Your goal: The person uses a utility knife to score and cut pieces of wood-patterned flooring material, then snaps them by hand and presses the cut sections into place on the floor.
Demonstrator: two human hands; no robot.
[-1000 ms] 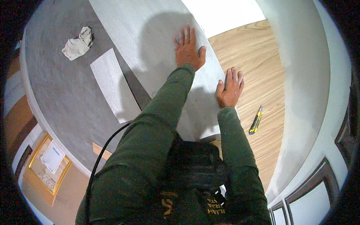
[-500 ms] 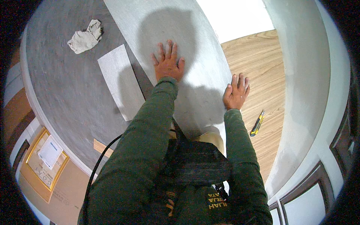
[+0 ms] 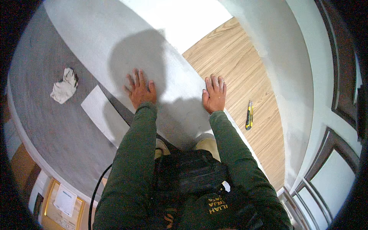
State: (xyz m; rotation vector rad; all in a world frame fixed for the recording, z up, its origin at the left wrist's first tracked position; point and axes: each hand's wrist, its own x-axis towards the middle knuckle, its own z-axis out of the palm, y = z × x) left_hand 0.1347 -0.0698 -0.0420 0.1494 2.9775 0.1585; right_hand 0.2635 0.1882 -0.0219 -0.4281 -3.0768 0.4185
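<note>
Palm down, my left hand (image 3: 142, 92) lies on a long light grey sheet (image 3: 92, 38), its fingers spread. My right hand (image 3: 214, 94) rests flat at the right edge of that sheet, fingers stretched out over a wood-grain surface (image 3: 237, 69). Neither hand holds anything. A yellow and black utility knife (image 3: 249, 115) lies on the wood grain, to the right of my right hand. Left of my left arm is a smaller light grey strip (image 3: 99, 109), partly behind the sleeve. A crumpled pale rag (image 3: 64, 86) lies farther left.
The sheet borders a dark grey surface (image 3: 42, 119) on the left. A bright white area (image 3: 184, 19) is at the far side. At lower left stands a gold-framed piece (image 3: 63, 203) with paper on it. Dark-framed panels (image 3: 333, 165) line the right. A black cable (image 3: 94, 191) hangs by my left arm.
My view has turned, so the sheet, rag and strip appear farther left and lower. Both hands stay flat in about the same places on the surfaces.
</note>
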